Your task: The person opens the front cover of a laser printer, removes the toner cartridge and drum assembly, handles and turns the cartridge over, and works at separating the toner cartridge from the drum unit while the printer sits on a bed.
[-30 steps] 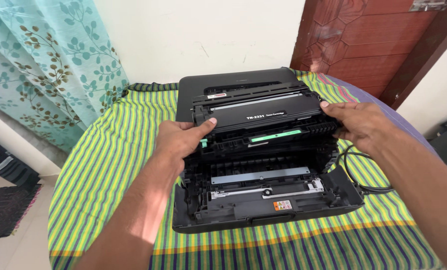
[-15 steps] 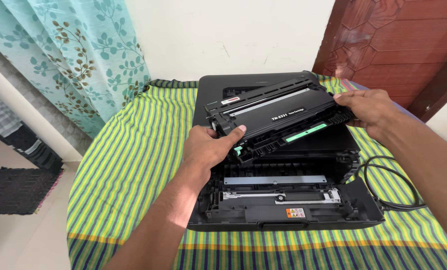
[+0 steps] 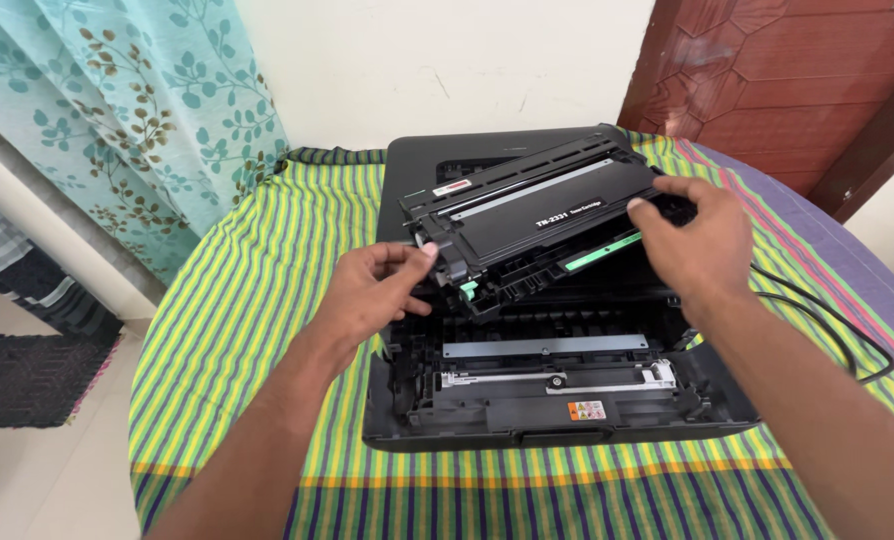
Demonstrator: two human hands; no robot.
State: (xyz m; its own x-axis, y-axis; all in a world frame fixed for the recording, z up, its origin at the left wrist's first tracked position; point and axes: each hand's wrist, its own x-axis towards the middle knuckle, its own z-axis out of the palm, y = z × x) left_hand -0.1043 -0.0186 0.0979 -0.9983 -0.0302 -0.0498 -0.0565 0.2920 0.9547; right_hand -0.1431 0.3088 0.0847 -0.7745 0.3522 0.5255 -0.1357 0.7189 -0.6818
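A black toner cartridge unit (image 3: 537,225) with green tabs is lifted above the open cavity of a black laser printer (image 3: 557,400). My left hand (image 3: 377,290) grips the cartridge's left end. At the other end, my right hand (image 3: 702,240) holds it from above. The cartridge tilts, its right end higher and farther back. The printer's front flap is down and its inner rollers and metal bar show.
The printer sits on a round table with a green and yellow striped cloth (image 3: 257,330). A black power cable (image 3: 827,320) loops at the right. A teal leaf-print curtain (image 3: 137,120) hangs at the left, a brown wooden door (image 3: 787,80) at the back right.
Both hands have raised the cartridge out of the printer's cavity and up toward me. The view has shifted, so the printer lies further right in frame.
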